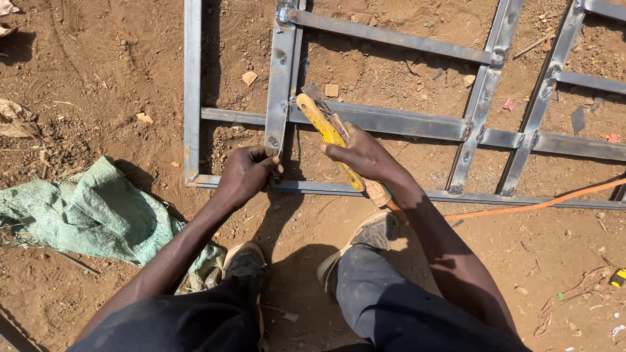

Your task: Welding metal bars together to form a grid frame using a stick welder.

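Observation:
A grey steel frame [385, 120] of welded flat bars lies on the reddish dirt in front of me. My left hand [246, 173] grips the lower end of an upright bar [280, 85] where it meets the frame's bottom rail. My right hand [365, 156] is shut on a yellow-handled welding electrode holder [326, 130], whose metal jaws point up and left toward the joint of the upright bar and a cross bar. An orange cable [521, 207] runs from the holder's end off to the right.
A crumpled green sack [91, 212] lies on the dirt at the left. My two shoes [365, 238] stand just below the bottom rail. Small stones and scraps dot the ground; a yellow-black object [618, 278] sits at the right edge.

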